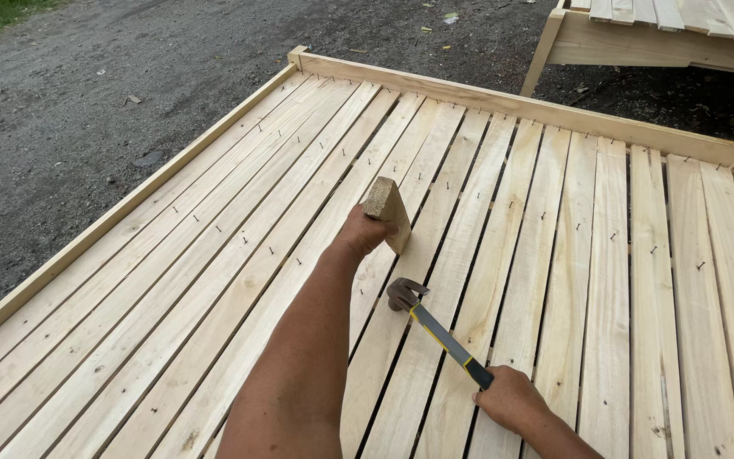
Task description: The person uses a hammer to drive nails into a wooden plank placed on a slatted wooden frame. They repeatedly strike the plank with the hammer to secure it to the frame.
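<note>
A large frame of pale wooden slats (214, 255) lies flat in front of me, with small nails sticking up along the slats. My left hand (360, 231) grips a short wooden block (388, 211), which stands on edge on a slat near the middle. My right hand (511, 398) holds a claw hammer (435, 327) by its yellow and black handle. The hammer's steel head rests low over a slat just below the block.
Dark gravel ground (61, 110) lies to the left and behind the frame. A raised rim (520, 106) runs along the frame's far edge. Another slatted wooden frame (664, 34) stands at the upper right. Grass shows in the top left corner.
</note>
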